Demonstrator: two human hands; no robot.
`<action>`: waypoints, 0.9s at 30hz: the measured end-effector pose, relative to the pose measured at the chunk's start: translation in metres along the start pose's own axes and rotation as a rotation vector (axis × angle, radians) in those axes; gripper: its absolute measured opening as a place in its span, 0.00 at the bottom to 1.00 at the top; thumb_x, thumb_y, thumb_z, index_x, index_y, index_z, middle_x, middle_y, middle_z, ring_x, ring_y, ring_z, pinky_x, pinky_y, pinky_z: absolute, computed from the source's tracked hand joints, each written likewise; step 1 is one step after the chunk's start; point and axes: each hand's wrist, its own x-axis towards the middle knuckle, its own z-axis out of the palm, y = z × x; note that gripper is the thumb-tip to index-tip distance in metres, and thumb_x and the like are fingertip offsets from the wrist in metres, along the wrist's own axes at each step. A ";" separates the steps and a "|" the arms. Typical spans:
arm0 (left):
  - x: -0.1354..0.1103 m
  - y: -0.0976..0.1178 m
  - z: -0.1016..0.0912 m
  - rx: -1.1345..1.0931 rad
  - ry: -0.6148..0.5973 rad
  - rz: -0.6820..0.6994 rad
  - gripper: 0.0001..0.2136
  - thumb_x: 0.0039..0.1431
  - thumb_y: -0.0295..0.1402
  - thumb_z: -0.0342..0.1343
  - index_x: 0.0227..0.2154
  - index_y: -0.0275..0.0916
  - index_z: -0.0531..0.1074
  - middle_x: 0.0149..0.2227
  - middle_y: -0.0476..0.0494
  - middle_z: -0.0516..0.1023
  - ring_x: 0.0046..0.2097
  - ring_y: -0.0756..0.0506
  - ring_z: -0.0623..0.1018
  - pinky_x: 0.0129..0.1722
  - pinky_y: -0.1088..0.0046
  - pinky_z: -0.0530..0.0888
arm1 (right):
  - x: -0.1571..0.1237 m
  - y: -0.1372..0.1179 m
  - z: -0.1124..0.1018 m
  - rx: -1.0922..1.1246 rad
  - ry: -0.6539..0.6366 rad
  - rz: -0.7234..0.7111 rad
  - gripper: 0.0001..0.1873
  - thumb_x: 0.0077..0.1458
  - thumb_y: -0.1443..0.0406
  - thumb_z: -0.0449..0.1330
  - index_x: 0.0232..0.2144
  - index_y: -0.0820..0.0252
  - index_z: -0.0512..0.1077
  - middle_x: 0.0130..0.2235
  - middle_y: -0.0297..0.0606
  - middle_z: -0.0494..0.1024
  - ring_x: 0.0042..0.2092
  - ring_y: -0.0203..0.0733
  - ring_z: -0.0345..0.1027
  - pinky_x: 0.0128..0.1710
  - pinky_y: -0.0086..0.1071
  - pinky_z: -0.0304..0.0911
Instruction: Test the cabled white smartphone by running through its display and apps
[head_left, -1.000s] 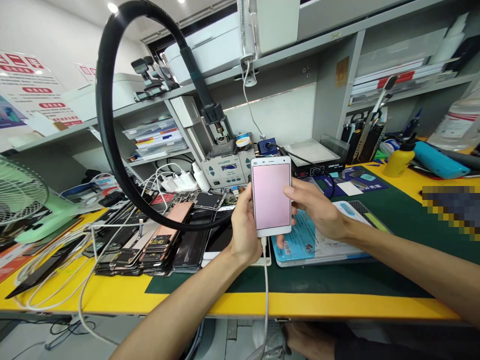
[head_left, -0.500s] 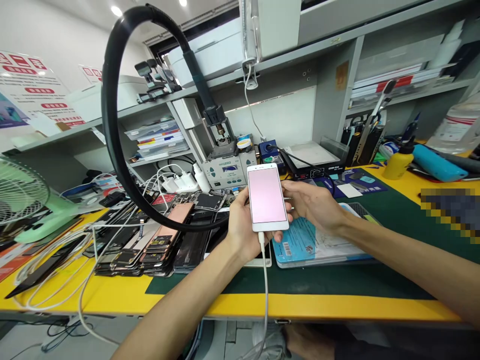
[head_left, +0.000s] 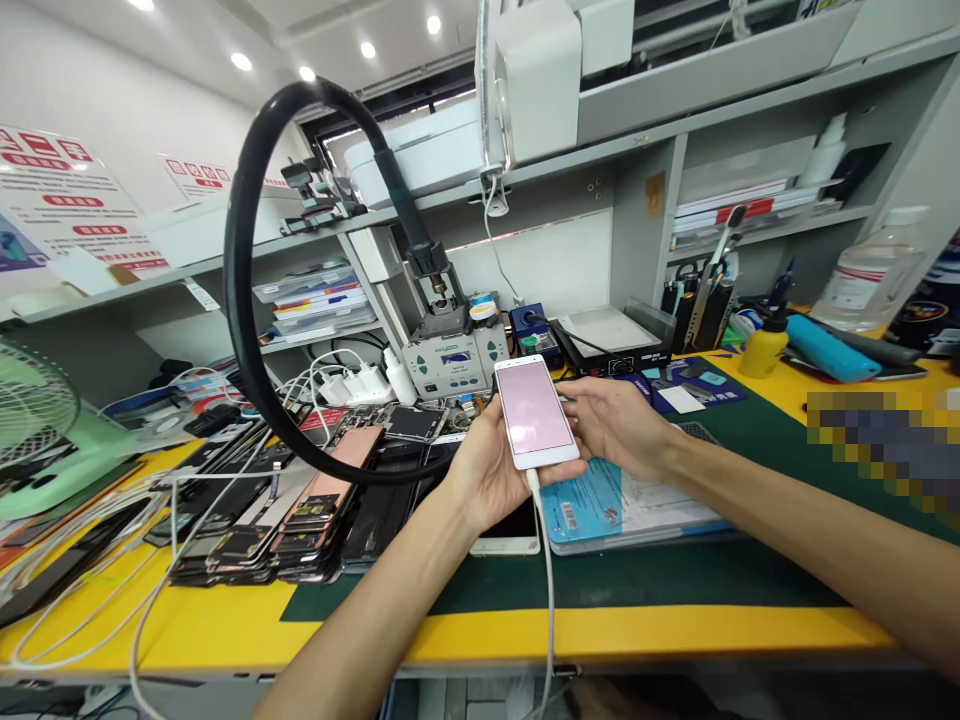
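A white smartphone [head_left: 535, 412] with a blank, pale pink lit screen lies tilted in my left hand [head_left: 484, 468]. That hand cradles it from beneath and along its left side, and its fingertips come out past the lower right corner. My right hand [head_left: 626, 420] is at the phone's right edge, thumb and fingers against the side, some fingertips hidden behind it. A white charging cable [head_left: 548, 590] is plugged into the bottom end and hangs over the bench's front edge. Under my left hand another white-framed phone [head_left: 508, 540] lies partly covered on the green mat [head_left: 622, 582].
Left of my hands are stacked phone parts [head_left: 315, 520] and tangled white cables [head_left: 82, 560]. A thick black hose [head_left: 244, 300] loops up to a grey machine [head_left: 454, 365]. A blue and white package [head_left: 600, 505] lies under my right hand. A yellow bottle [head_left: 765, 348] stands at right.
My view has tipped upward, showing more ceiling. The phone has turned slightly and leans back more, with my left fingers now showing along its lower right corner. The cable stays plugged in.
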 end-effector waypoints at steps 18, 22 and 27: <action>-0.003 -0.002 0.003 0.036 0.013 0.054 0.23 0.66 0.44 0.45 0.54 0.33 0.70 0.39 0.34 0.79 0.31 0.42 0.79 0.23 0.63 0.79 | -0.003 -0.003 0.011 -0.152 0.144 0.000 0.16 0.58 0.63 0.56 0.48 0.60 0.70 0.38 0.42 0.77 0.36 0.43 0.70 0.27 0.32 0.66; -0.005 -0.004 0.006 0.062 0.005 0.066 0.25 0.67 0.45 0.42 0.55 0.32 0.70 0.40 0.33 0.78 0.33 0.41 0.80 0.25 0.64 0.80 | 0.000 0.002 0.007 -0.167 0.195 -0.005 0.16 0.56 0.63 0.57 0.48 0.59 0.71 0.39 0.42 0.77 0.35 0.44 0.71 0.27 0.32 0.65; -0.005 -0.007 0.009 0.074 0.020 0.084 0.25 0.67 0.46 0.41 0.56 0.34 0.69 0.40 0.33 0.78 0.36 0.39 0.80 0.25 0.63 0.80 | 0.000 0.006 0.007 -0.350 0.223 -0.057 0.18 0.55 0.61 0.61 0.48 0.59 0.71 0.37 0.41 0.78 0.34 0.45 0.72 0.27 0.33 0.64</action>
